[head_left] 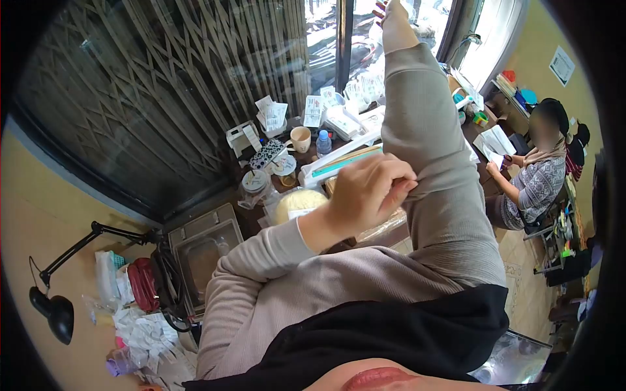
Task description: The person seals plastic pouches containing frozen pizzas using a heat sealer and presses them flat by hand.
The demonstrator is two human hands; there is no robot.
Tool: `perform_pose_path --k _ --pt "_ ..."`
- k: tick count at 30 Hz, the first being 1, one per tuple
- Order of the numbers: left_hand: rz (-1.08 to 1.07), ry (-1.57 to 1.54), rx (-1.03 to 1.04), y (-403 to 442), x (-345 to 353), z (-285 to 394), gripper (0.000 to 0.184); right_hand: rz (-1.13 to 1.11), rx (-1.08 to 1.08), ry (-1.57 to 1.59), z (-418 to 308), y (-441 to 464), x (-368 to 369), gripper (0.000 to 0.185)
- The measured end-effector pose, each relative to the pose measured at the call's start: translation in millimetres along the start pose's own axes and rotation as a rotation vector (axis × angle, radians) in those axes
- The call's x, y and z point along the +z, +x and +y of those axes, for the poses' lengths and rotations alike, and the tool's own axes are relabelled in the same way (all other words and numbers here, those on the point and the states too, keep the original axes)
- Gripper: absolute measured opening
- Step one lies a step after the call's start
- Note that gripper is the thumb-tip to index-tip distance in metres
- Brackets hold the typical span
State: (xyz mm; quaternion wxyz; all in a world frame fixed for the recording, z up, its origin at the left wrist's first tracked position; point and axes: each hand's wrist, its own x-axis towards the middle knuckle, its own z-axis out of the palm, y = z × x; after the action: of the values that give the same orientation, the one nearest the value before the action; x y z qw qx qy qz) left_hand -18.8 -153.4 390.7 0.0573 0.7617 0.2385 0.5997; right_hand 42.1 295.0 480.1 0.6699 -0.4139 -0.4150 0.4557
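By the far window (323,40), I cannot tell my right hand's (396,21) grip. My left hand (369,194) pinches the right sleeve (433,120) midway; a light, even hold should keep its cloth from bunching.

The beige tubular right sleeve (430,124) is matt, ribbed cloth; the far brown lattice gate (195,68) looks metallic; the black domed lampshade (60,320) at left, glossy.

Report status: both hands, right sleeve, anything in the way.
Left hand pinching at right sleeve. Right hand outstretched at picture's top edge, grip unclear. Sleeve creased beside the pinch. Nothing visible blocking left hand.
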Motion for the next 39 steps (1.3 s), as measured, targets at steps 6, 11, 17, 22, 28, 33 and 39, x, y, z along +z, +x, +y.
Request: perform_pose_path --k 6,11,17,22,28,33,39 --pt "0.161 -0.024 0.060 -3 12 -24 0.015 -0.004 0.266 0.547 -3 -31 -4 0.039" --pt "0.310 -0.726 -0.286 -10 4 -28 0.009 0.022 0.390 0.718 0 -52 -2 0.039" --pt "0.125 -0.018 -0.037 -18 7 -22 0.013 0.085 0.435 0.793 5 -63 2 0.038" --pt "0.112 -0.818 -0.819 -43 10 19 0.013 0.202 0.239 0.711 26 -47 2 0.039" --pt "-0.341 -0.766 -0.925 -60 -19 -48 0.024 -0.653 0.011 0.769 -14 -118 61 0.030" --pt "-0.433 0.735 -0.822 -17 -196 -149 0.029 -1.733 -0.478 -0.245 -39 -433 18 0.053" --pt "-0.462 1.676 -0.919 -50 -402 -149 0.031 -1.543 -0.775 0.105 -4 -538 26 0.020"
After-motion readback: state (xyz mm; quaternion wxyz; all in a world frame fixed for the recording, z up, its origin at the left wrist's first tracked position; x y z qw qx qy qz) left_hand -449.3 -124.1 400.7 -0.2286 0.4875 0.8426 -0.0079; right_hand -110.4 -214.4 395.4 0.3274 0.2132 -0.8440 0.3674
